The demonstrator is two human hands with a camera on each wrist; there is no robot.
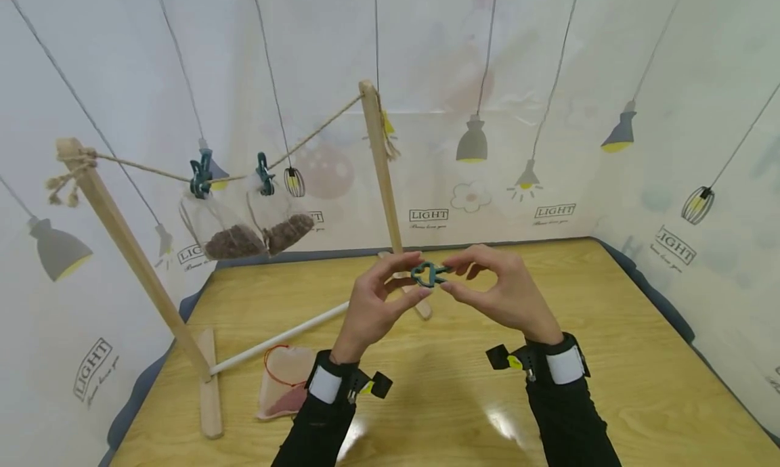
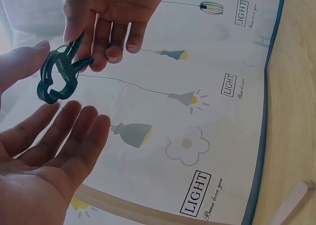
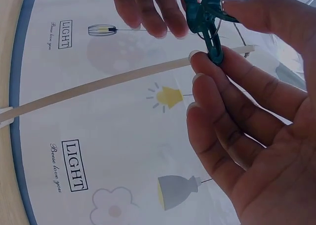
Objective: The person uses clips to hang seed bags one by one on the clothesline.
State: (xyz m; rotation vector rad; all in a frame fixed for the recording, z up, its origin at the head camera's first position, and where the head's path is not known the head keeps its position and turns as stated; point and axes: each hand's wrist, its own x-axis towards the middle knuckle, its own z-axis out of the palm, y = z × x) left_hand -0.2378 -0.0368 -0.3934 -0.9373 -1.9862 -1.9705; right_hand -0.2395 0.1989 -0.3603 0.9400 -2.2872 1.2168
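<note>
Both hands hold one dark green plastic spring clip [image 1: 432,275] in front of the body, above the table. My left hand [image 1: 372,308] pinches its rounded jaw end between thumb and fingertips. On the other side my right hand [image 1: 512,294] pinches the two handles with thumb and index finger. In the left wrist view the clip [image 2: 63,69] shows a rounded opening, and its handles stand spread apart. The right wrist view shows the handle end of the clip [image 3: 212,37] between thumb and index finger, the other fingers loosely bent.
Left, a rope [image 1: 323,125] runs between two wooden posts [image 1: 137,264]. Two green clips [image 1: 200,176] fasten clear bags with brown contents [image 1: 234,242] to it. A white rod [image 1: 283,335] joins the stand's feet. A pale pouch with red cord [image 1: 277,386] lies on the wooden table [image 1: 609,359].
</note>
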